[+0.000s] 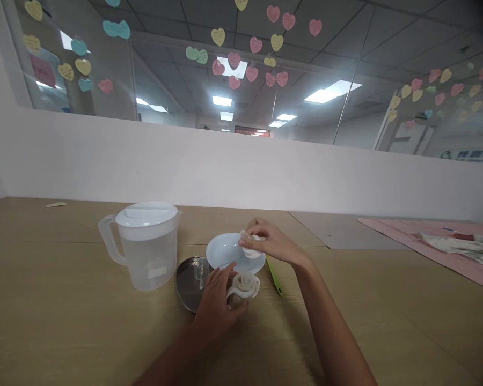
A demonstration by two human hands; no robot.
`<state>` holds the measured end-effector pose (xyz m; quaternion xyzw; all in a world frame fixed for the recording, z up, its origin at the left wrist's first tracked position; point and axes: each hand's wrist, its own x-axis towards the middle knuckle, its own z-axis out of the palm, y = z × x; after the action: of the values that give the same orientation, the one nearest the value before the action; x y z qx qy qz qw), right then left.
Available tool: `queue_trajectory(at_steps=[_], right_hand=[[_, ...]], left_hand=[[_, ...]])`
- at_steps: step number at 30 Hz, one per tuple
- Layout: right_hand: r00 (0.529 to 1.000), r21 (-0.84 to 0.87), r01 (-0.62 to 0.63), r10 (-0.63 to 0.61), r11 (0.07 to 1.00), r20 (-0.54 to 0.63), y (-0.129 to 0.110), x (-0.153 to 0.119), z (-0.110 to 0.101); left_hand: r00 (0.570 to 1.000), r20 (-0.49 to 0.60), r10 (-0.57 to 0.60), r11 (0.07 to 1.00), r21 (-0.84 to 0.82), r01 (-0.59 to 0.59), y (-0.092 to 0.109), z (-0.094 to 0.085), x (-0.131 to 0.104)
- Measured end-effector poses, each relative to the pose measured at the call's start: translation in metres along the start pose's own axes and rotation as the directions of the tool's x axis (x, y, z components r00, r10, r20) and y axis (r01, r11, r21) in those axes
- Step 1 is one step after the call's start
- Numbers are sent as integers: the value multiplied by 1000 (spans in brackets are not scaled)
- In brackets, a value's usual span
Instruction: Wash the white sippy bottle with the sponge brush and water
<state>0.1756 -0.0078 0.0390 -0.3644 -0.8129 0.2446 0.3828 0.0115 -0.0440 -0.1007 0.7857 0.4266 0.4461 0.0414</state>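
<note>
My left hand (216, 305) is closed around a small open-topped jar (245, 283) with a white rim, which stands on the table. My right hand (274, 244) pinches a white lid-like piece (250, 252) above the right side of a pale bowl (221, 249); the fingers partly cover it. Just left of the jar is a round metal dish (187, 287) with a small clear cup (202, 268) in it. To the bowl's right lies a green handle (275, 279), its far end hidden beside the bowl.
A clear lidded pitcher (149, 257) holding liquid stands at the left on the wooden table (72, 311). A pink cloth (390, 229) with a bundle of fabric (459, 246) lies at far right. A white wall (185, 166) closes off the back.
</note>
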Motion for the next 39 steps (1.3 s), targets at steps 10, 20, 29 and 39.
queue_trajectory(at_steps=[10,20,29,39], right_hand=[[931,-127,58,-7,990,365,-2,-7,-4],[887,-245,58,63,968,458,17,-1,18],[853,-188,131,-13,973,522,17,3,22],[925,-211,-250,297,945,235,6,-8,40]], left_hand=[[1000,7,11,1000,13,-11,-5,-6,5],[1000,-20,3,1000,-28,-3,-9,-1,0],[999,-14,-35,999,-27,34,-4,-3,0],[993,-118,18,1000,12,-17,-11,6,-5]])
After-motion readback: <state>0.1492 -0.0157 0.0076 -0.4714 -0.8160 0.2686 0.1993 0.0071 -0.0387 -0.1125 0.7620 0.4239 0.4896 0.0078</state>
